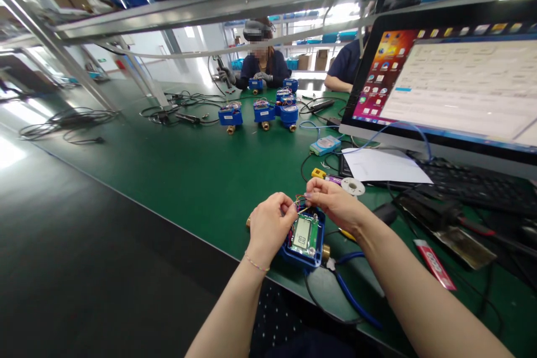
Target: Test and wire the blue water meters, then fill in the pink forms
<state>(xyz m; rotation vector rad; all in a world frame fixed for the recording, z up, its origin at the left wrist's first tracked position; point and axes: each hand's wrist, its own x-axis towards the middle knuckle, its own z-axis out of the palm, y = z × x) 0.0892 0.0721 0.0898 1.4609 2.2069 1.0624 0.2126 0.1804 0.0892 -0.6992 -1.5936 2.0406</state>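
Note:
A blue water meter [286,254] with its cover off lies near the front edge of the bench. Inside it a green circuit board with a small LCD display [301,233] faces up. Thin coloured wires [299,200] rise from the meter's far side. My left hand [272,221] is over the meter's left side, thumb and fingertips pinched on these wires. From the right, my right hand [333,200] pinches the same bundle, fingertips close to the left ones. The exact wire in each pinch is too small to make out. A brass fitting [326,252] sticks out at the meter's right.
Several blue meters [264,112] stand farther back on the green bench [176,179]. At right are a monitor [453,78], paper [384,166], a keyboard [474,179], blue-handled pliers [356,296] and a red-white tube [434,264]. A co-worker [277,64] sits opposite. A shelf [201,5] crosses overhead.

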